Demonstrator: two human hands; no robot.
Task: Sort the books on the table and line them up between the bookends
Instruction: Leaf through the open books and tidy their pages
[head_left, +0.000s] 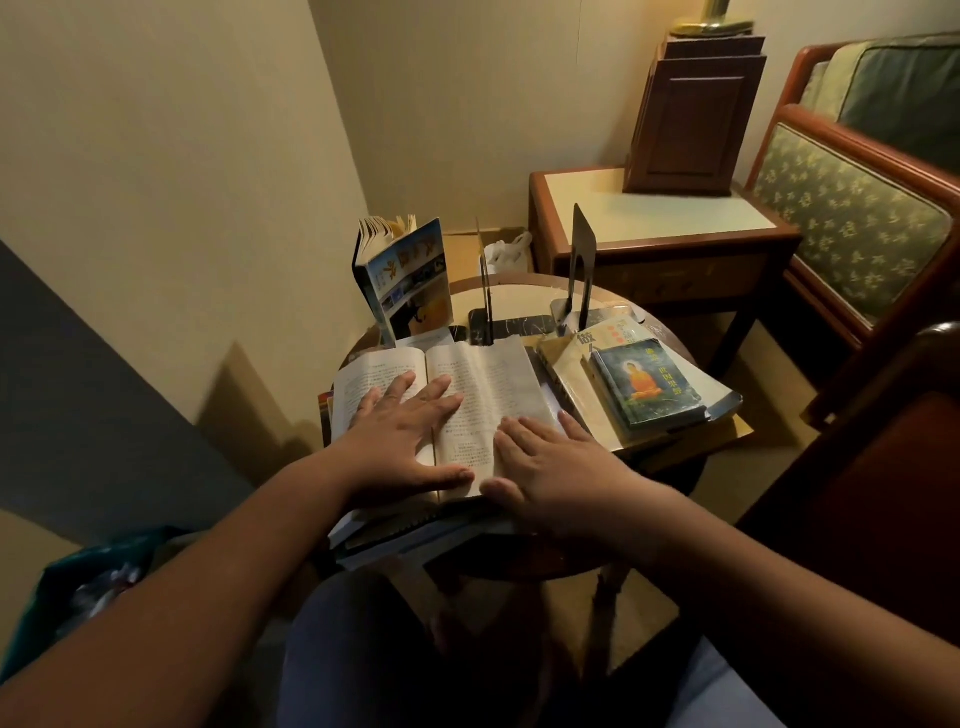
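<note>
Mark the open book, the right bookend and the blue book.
open book (485, 374): head view, upper part of its right page.
right bookend (583, 260): head view, middle of the upright dark plate.
blue book (644, 384): head view, front cover, on the orange figure.

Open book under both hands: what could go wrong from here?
The open book rests on a pile that seems to jut past the table's near edge; lifting it might slide the pile off. The standing book, fanned open outside the bookends, looks unsupported; a nudge could topple it.
</note>
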